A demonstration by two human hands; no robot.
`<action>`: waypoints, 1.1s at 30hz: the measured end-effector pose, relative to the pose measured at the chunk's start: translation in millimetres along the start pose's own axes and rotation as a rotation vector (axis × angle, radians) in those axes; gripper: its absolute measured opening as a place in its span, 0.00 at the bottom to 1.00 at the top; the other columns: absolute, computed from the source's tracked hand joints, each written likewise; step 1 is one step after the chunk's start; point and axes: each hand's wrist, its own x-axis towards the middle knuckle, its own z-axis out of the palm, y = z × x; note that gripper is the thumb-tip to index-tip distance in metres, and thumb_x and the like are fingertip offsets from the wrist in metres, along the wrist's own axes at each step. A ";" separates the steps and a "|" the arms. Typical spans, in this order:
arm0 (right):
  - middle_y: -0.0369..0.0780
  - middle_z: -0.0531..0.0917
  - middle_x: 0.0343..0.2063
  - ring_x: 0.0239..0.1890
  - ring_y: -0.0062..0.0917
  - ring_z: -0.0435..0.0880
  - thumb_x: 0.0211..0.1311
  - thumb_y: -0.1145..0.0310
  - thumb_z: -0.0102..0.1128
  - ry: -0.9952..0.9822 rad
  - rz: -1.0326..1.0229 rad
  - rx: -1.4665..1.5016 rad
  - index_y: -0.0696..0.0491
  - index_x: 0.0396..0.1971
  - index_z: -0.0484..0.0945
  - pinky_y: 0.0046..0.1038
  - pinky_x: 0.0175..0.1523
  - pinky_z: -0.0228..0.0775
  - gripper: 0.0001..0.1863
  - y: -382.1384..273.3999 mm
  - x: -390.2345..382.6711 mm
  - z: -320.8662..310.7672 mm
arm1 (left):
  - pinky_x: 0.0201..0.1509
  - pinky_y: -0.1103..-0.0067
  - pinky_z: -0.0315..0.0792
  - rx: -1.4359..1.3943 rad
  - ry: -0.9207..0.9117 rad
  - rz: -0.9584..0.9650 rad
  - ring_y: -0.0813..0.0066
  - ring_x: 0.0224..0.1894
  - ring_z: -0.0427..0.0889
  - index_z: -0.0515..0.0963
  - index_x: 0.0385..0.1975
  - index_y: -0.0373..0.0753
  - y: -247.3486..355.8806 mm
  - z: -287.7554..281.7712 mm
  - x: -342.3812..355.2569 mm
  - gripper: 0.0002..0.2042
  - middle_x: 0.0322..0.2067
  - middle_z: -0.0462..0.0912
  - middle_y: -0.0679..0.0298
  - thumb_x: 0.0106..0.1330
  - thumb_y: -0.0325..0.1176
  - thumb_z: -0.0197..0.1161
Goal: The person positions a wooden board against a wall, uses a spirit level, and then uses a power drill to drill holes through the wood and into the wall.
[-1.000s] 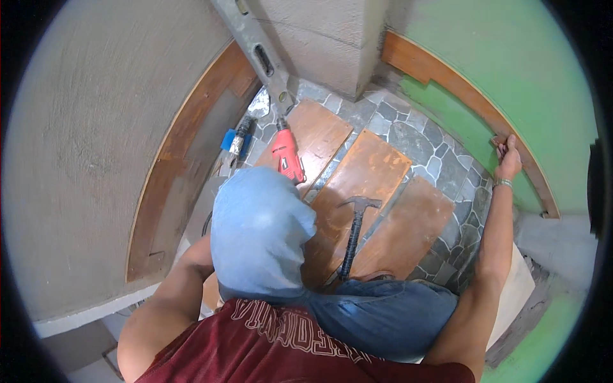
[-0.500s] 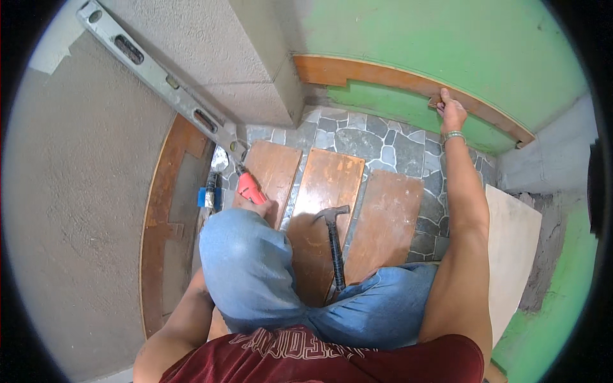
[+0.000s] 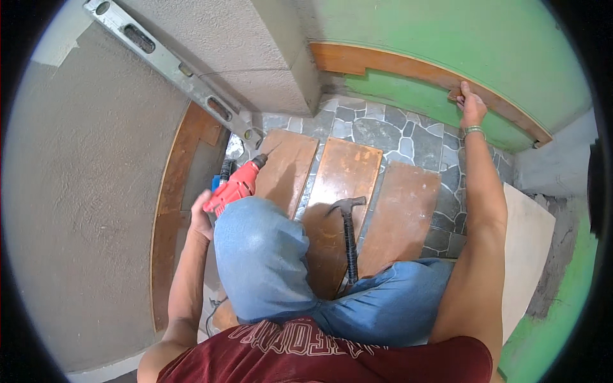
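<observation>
My left hand (image 3: 202, 220) grips a red power drill (image 3: 236, 185) low at my left knee, its nose pointing up toward a brown plank (image 3: 288, 167) on the floor. My right hand (image 3: 471, 107) reaches far forward and presses on a brown wooden baseboard strip (image 3: 408, 67) along the green wall. A black claw hammer (image 3: 349, 233) lies on the middle plank (image 3: 341, 191) between my knees. A third plank (image 3: 405, 214) lies to its right.
A long metal spirit level (image 3: 172, 67) leans across the grey plastered wall. Brown baseboard (image 3: 175, 185) runs along the left wall. The floor is grey stone-pattern tile (image 3: 389, 131). A pale board (image 3: 527, 255) lies at right.
The view has swung left and closer. My left hand, hidden before, now shows holding the drill, which has come nearer my knee. My right hand stays on the baseboard.
</observation>
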 end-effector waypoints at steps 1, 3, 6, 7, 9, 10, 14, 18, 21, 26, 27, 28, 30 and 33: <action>0.38 0.83 0.25 0.27 0.19 0.81 0.52 0.55 0.77 -0.007 0.009 0.007 0.60 0.26 0.82 0.23 0.34 0.77 0.21 0.6 -3.1 5.3 | 0.58 0.73 0.74 0.006 0.010 0.005 0.67 0.50 0.81 0.66 0.66 0.37 4.8 6.4 -5.1 0.32 0.53 0.80 0.58 0.63 0.42 0.64; 0.38 0.83 0.26 0.28 0.19 0.81 0.52 0.55 0.77 -0.023 0.025 0.001 0.60 0.26 0.82 0.22 0.35 0.77 0.22 2.0 -8.8 11.2 | 0.59 0.75 0.73 -0.038 -0.252 0.139 0.70 0.53 0.80 0.67 0.65 0.38 10.6 27.6 -11.8 0.35 0.55 0.78 0.59 0.57 0.43 0.68; 0.38 0.83 0.25 0.28 0.19 0.81 0.53 0.54 0.76 -0.021 0.011 -0.007 0.60 0.27 0.81 0.22 0.36 0.77 0.21 -2.8 -4.3 10.2 | 0.58 0.75 0.73 0.080 -0.359 0.133 0.70 0.53 0.79 0.68 0.64 0.38 -1.0 33.2 0.9 0.36 0.55 0.79 0.59 0.55 0.43 0.69; 0.38 0.83 0.25 0.28 0.19 0.81 0.53 0.54 0.76 -0.027 0.014 -0.007 0.60 0.27 0.81 0.22 0.36 0.77 0.21 -2.8 -4.4 11.8 | 0.58 0.75 0.73 0.222 -0.285 0.077 0.70 0.53 0.79 0.68 0.64 0.38 -3.6 24.8 7.9 0.36 0.54 0.79 0.59 0.54 0.43 0.70; 0.37 0.82 0.25 0.27 0.19 0.81 0.53 0.53 0.76 -0.011 0.020 -0.012 0.59 0.27 0.81 0.23 0.36 0.77 0.22 -3.3 -2.3 12.2 | 0.57 0.75 0.73 0.542 -0.099 -0.077 0.70 0.53 0.79 0.69 0.63 0.38 -17.7 4.6 25.5 0.36 0.54 0.79 0.59 0.52 0.43 0.70; 0.37 0.82 0.25 0.27 0.19 0.81 0.53 0.53 0.76 -0.022 0.022 -0.020 0.59 0.27 0.81 0.23 0.36 0.77 0.22 -3.1 -2.7 13.3 | 0.57 0.75 0.73 0.636 -0.054 -0.126 0.70 0.53 0.79 0.69 0.63 0.38 -22.3 0.5 34.9 0.36 0.54 0.79 0.59 0.52 0.43 0.71; 0.38 0.83 0.25 0.27 0.20 0.81 0.54 0.55 0.76 -0.064 0.016 -0.070 0.59 0.26 0.81 0.23 0.36 0.77 0.21 -4.9 -5.7 9.8 | 0.53 0.77 0.73 0.767 -0.231 0.068 0.72 0.48 0.79 0.71 0.59 0.37 4.2 37.8 31.3 0.38 0.50 0.80 0.61 0.43 0.40 0.70; 0.39 0.84 0.26 0.27 0.19 0.82 0.55 0.57 0.76 -0.048 0.029 -0.043 0.59 0.26 0.81 0.23 0.36 0.78 0.19 -4.7 -1.5 5.5 | 0.26 0.79 0.76 0.543 -0.602 0.223 0.70 0.25 0.80 0.67 0.59 0.25 58.5 131.1 17.7 0.42 0.47 0.79 0.44 0.38 0.40 0.65; 0.40 0.84 0.27 0.28 0.20 0.82 0.54 0.56 0.76 -0.060 0.022 -0.017 0.59 0.26 0.81 0.24 0.37 0.79 0.20 -3.6 -0.9 3.6 | 0.27 0.80 0.78 0.518 -0.643 0.181 0.68 0.33 0.85 0.64 0.63 0.27 83.0 167.7 10.6 0.43 0.50 0.78 0.40 0.41 0.40 0.64; 0.41 0.85 0.30 0.29 0.21 0.83 0.53 0.54 0.76 -0.042 0.031 -0.061 0.62 0.29 0.82 0.24 0.38 0.80 0.23 -3.6 2.8 4.8 | 0.26 0.81 0.77 0.752 -0.582 0.050 0.68 0.33 0.85 0.65 0.63 0.28 90.6 167.6 15.0 0.43 0.48 0.80 0.42 0.40 0.39 0.65; 0.41 0.85 0.30 0.29 0.22 0.84 0.52 0.53 0.77 -0.048 0.017 -0.062 0.63 0.31 0.83 0.25 0.39 0.80 0.25 -4.2 5.6 4.1 | 0.25 0.81 0.76 0.784 -0.513 0.047 0.68 0.32 0.84 0.66 0.62 0.28 82.9 170.9 12.8 0.43 0.47 0.81 0.42 0.38 0.38 0.64; 0.41 0.85 0.30 0.29 0.22 0.84 0.52 0.53 0.77 -0.042 0.027 -0.051 0.63 0.31 0.83 0.25 0.39 0.80 0.25 -3.4 4.3 8.3 | 0.21 0.81 0.73 0.749 -0.496 0.057 0.67 0.31 0.84 0.66 0.61 0.27 78.1 175.2 6.7 0.43 0.46 0.81 0.41 0.35 0.34 0.62; 0.38 0.84 0.29 0.29 0.18 0.82 0.53 0.56 0.77 -0.085 0.044 -0.105 0.60 0.31 0.82 0.22 0.37 0.78 0.21 -0.1 -3.4 16.5 | 0.21 0.81 0.73 0.735 -0.492 0.071 0.66 0.31 0.83 0.66 0.60 0.26 78.5 186.7 -7.3 0.43 0.46 0.80 0.40 0.34 0.34 0.60; 0.38 0.84 0.30 0.29 0.19 0.82 0.53 0.55 0.77 -0.067 0.056 -0.087 0.60 0.31 0.83 0.23 0.38 0.78 0.22 0.2 0.0 13.4 | 0.19 0.80 0.70 0.830 -0.646 0.122 0.66 0.23 0.79 0.66 0.59 0.22 119.2 199.6 -21.8 0.42 0.41 0.80 0.37 0.36 0.35 0.59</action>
